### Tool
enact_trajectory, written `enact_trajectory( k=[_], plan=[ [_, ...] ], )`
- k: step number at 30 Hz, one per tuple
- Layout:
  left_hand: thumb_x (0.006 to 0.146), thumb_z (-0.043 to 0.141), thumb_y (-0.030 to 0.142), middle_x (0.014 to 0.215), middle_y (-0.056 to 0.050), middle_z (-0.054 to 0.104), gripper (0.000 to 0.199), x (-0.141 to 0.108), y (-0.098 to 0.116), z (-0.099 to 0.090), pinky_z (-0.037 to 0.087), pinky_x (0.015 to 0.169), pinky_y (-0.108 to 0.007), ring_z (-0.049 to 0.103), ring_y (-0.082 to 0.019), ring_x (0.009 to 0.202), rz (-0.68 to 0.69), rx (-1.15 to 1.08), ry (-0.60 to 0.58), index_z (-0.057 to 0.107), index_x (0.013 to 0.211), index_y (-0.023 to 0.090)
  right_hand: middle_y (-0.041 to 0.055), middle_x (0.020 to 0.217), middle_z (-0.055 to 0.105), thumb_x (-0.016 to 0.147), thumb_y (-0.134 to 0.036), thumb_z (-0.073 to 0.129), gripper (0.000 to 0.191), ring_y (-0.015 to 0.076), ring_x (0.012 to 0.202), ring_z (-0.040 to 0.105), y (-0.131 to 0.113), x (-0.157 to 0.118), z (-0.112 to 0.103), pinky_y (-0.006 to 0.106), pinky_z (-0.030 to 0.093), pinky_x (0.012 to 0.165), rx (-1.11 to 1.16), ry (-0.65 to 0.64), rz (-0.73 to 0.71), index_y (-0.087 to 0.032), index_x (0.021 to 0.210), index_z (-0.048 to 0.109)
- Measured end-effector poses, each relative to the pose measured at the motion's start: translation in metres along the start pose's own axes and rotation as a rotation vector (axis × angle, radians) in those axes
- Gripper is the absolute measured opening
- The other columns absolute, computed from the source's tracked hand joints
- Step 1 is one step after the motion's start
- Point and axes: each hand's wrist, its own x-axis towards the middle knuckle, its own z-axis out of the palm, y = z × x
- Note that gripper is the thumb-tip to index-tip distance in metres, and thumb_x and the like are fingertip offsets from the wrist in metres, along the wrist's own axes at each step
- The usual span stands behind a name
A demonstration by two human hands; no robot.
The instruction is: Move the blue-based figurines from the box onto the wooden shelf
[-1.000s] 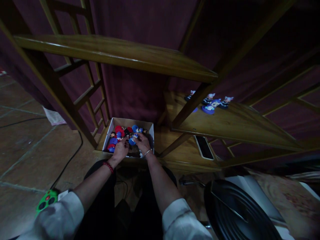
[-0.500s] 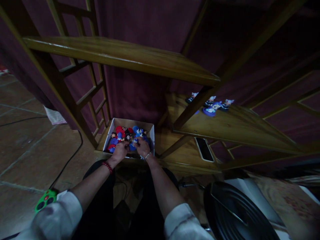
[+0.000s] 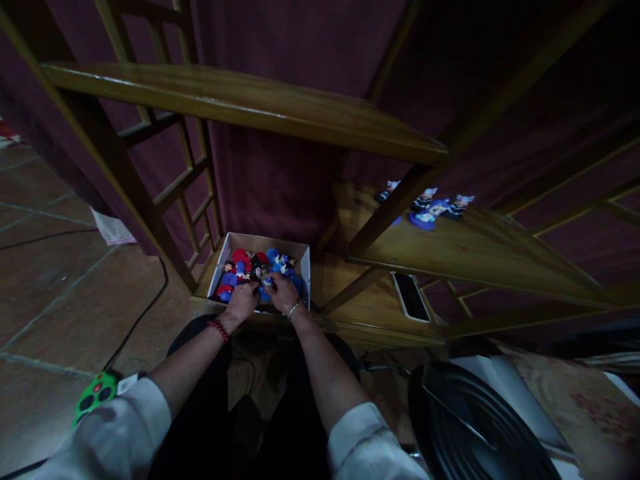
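Blue figurine (image 3: 269, 283) just left of the right hand (image 3: 284, 294)
Right fingers pinch it; left hand (image 3: 243, 299) beside, grip unclear; long axis indistinct.

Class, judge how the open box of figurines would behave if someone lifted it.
The box looks like thin-walled cardboard, so it would probably flex if squeezed. Its figurines, jumbled together, would likely shift if it tilted.

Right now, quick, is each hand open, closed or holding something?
Left hand: fingers curled; whether it holds anything cannot be told.
Right hand: closed on a blue toy.
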Motion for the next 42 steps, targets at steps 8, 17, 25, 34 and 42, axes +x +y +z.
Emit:
enact_trajectory(
  k=[8, 17, 25, 34, 42],
  plan=[
    [0.073, 0.04, 0.012, 0.087, -0.006, 0.065, 0.029, 0.001, 0.003, -0.003, 0.042, 0.073, -0.021, 0.059, -0.013, 0.08, -0.011, 0.077, -0.037, 0.059, 0.094, 0.016, 0.0024, 0.081, 0.064, 0.073, -0.02, 0.05, 0.025, 0.0161, 0.075, 0.058, -0.004, 0.0, -0.001, 0.024, 0.039, 0.068, -0.262, -0.115, -0.02, -0.022, 0.097, 0.052],
    [0.075, 0.041, 0.016, 0.088, -0.008, 0.064, 0.026, -0.004, 0.003, -0.001, 0.042, 0.074, -0.023, 0.059, -0.016, 0.086, -0.028, 0.2, -0.069, 0.057, 0.095, 0.018, 0.0015, 0.091, 0.061, 0.069, -0.016, 0.054, 0.026, 0.0136, 0.086, 0.055, -0.003, -0.001, -0.004, 0.023, 0.04, 0.079, -0.223, -0.13, -0.087, -0.022, 0.094, 0.055],
    [0.075, 0.041, 0.017, 0.088, -0.007, 0.065, 0.027, -0.003, -0.002, -0.004, 0.042, 0.075, -0.023, 0.059, -0.015, 0.084, -0.005, 0.111, -0.056, 0.06, 0.094, 0.018, 0.0002, 0.087, 0.062, 0.071, -0.024, 0.056, 0.025, 0.0132, 0.081, 0.056, 0.0, -0.002, -0.012, 0.023, 0.042, 0.072, -0.253, -0.084, -0.022, -0.025, 0.096, 0.058],
    [0.075, 0.04, 0.015, 0.09, -0.006, 0.065, 0.029, -0.004, -0.001, -0.004, 0.042, 0.076, -0.022, 0.059, -0.015, 0.087, 0.004, 0.106, -0.053, 0.062, 0.094, 0.019, -0.0014, 0.084, 0.064, 0.073, -0.03, 0.054, 0.025, 0.0125, 0.076, 0.057, -0.002, -0.003, -0.015, 0.021, 0.041, 0.066, -0.319, -0.14, 0.056, -0.028, 0.097, 0.057],
    [0.077, 0.039, 0.019, 0.086, -0.008, 0.065, 0.026, -0.008, 0.002, -0.007, 0.043, 0.073, -0.024, 0.06, -0.016, 0.083, -0.004, 0.187, -0.061, 0.061, 0.091, 0.018, -0.0015, 0.081, 0.064, 0.072, -0.029, 0.055, 0.025, 0.0124, 0.073, 0.057, -0.003, -0.002, -0.014, 0.021, 0.04, 0.064, -0.302, -0.145, 0.053, -0.028, 0.096, 0.057]
  ],
)
